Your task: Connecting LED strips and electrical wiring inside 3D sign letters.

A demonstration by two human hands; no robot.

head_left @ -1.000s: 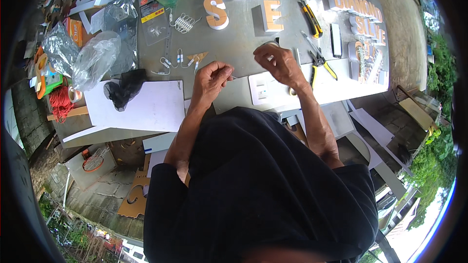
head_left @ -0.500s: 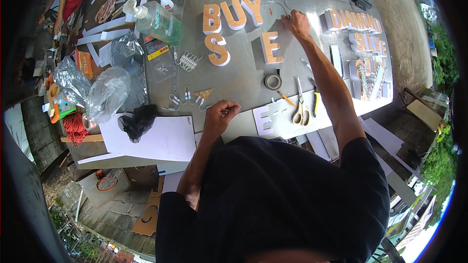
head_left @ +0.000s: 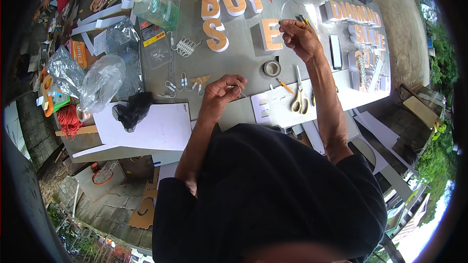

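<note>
— What have you got in your hands?

— A thin clear wire (head_left: 287,5). My right hand (head_left: 301,36) pinches one end between thumb and fingertips, raised over the grey table (head_left: 243,63). From there it loops up and away from me, then curves back. My left hand (head_left: 220,92) is closed in a pinch too, nearer my body, on something thin; I cannot tell if it is the same wire.

— Which way does it run?

— Its long axis goes from my right hand toward the far edge of the table, arching above the orange letters (head_left: 233,1).

— Any containers about?

— A pump bottle (head_left: 153,6) lies tilted at the far left, with green liquid inside. Nearer me on the left are crumpled clear plastic bags (head_left: 100,80); what they hold I cannot make out.

— What else is close?

— A tape roll (head_left: 272,68) lies between my hands. The yellow-handled scissors (head_left: 298,98) lie just beside my right forearm on a white sheet. Small LED modules (head_left: 183,84) on wires lie left of my left hand, and a black bag (head_left: 131,111) rests on a white board (head_left: 156,129).
</note>
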